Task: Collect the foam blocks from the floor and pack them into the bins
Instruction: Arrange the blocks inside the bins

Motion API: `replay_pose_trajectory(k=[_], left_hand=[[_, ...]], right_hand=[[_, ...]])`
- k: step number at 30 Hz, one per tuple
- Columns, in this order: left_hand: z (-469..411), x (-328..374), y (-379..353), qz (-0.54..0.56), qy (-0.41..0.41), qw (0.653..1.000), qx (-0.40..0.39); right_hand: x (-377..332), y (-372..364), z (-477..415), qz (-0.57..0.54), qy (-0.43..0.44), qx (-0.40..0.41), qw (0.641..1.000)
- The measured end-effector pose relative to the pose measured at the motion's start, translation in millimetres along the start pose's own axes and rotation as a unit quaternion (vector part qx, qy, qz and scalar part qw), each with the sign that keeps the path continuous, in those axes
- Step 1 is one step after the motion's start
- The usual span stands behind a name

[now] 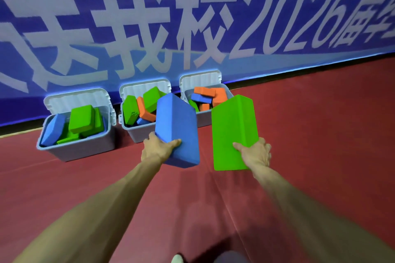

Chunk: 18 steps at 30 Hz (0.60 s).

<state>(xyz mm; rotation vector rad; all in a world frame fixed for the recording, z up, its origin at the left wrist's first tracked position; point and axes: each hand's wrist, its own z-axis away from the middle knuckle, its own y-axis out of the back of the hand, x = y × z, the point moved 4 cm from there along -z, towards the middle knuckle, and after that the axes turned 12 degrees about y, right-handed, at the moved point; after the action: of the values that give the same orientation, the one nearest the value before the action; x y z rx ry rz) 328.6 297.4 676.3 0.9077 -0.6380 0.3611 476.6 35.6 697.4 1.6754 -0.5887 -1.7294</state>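
Note:
My left hand grips the near end of a blue foam block, held out above the floor in front of the middle bin. My right hand grips a green foam block by its lower right edge, in front of the right bin. Three grey bins with raised white lids stand in a row against the wall. The left bin holds blue and green blocks. Green, orange and blue blocks fill the middle bin and the right bin.
A blue banner with large white characters covers the wall right behind the bins. Red floor stretches to the right and towards me. The tip of a shoe shows at the bottom edge.

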Motion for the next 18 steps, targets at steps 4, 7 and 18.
replay_pose_trajectory(k=[4,7,18], left_hand=[[-57,47,-7,-0.005,-0.003,1.0,-0.004],[-97,80,-27,-0.026,0.002,1.0,-0.009],[-225,259,-170,-0.105,0.034,0.994,-0.02]], right_hand=[[-26,-22,-69,-0.013,-0.01,-0.001,1.0],[-28,-41,-124,-0.021,-0.02,-0.012,1.0],[2,-56,-376,-0.141,-0.07,-0.064,0.985]])
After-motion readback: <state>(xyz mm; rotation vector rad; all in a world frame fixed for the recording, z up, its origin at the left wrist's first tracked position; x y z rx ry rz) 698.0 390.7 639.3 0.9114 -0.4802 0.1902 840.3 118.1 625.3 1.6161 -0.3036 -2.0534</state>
